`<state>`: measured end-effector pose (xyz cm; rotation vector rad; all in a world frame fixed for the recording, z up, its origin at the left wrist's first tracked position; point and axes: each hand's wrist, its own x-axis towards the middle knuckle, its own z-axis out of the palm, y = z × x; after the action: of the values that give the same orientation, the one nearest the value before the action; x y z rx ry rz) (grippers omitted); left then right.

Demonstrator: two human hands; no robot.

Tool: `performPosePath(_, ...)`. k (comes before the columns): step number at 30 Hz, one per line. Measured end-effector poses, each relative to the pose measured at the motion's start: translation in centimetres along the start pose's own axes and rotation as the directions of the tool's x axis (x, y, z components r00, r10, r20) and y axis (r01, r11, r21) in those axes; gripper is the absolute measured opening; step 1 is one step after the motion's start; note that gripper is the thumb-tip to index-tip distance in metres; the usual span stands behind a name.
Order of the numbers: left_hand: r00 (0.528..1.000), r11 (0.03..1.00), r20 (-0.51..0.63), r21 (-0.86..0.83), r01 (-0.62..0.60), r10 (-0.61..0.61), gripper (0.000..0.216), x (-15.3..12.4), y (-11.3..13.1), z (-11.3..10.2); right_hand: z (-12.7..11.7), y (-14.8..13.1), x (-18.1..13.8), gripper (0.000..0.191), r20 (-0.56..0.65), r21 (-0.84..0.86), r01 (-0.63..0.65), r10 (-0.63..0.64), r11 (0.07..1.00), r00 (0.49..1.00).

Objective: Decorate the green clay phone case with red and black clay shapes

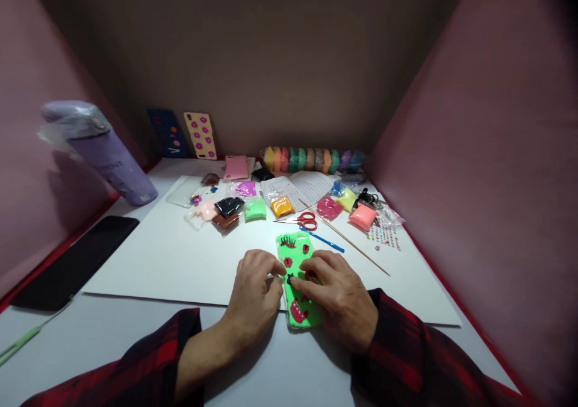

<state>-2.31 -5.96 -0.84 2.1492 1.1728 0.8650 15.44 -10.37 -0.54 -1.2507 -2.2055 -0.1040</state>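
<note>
Left hand point(255, 289): thumb and forefinger slightly parted, nothing gripped, at left edge of green phone case point(293, 293) | case: between hands, straddling near edge of white board point(180, 262) | black piece point(289, 279): on case | right hand point(345, 295): fingers parted, one tip at black piece, no grip seen | technique: light pressure should limit smearing.
</note>
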Motion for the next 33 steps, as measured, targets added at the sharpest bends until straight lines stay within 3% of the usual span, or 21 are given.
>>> performPosePath(4, 1.0, 1.0, 0.0, -0.005, 0.005, -0.005, 0.022, 0.1, 0.1, 0.0, -0.1, -0.1, 0.1, 0.021, 0.018, 0.004, -0.009, 0.009, 1.0, 1.0)
performPosePath(10, 1.0, 1.0, 0.003, -0.021, -0.007, 0.007, 0.021, 0.0, -0.1, 0.0, -0.6, 0.1, 0.1, 0.022, -0.096, 0.051, 0.001, 0.004, 0.999, 0.995)
performPosePath(20, 1.0, 0.999, 0.011, -0.042, 0.011, -0.01, 0.019, 0.1, 0.0, 0.0, 0.5, 0.0, 0.1, 0.019, -0.005, -0.015, 0.012, -0.012, 1.0, 1.0)
performPosePath(25, 1.0, 0.999, 0.005, -0.051, 0.016, -0.016, 0.018, 0.1, -0.1, 0.0, -0.5, 0.5, 0.2, 0.021, -0.09, -0.011, 0.01, -0.011, 1.0, 0.996)
performPosePath(29, 0.999, 0.996, 0.002, -0.085, 0.041, -0.041, 0.015, 0.0, 0.0, -0.1, -1.6, 2.3, 0.0, 0.029, -0.167, -0.176, -0.161, 0.131, 0.971, 0.977)
performPosePath(33, 0.993, 0.982, -0.005, -0.147, 0.118, -0.12, 0.012, 0.1, 0.4, -0.4, -2.0, 4.2, -0.2, 0.017, -0.16, -0.51, -0.417, 0.393, 0.752, 0.905)
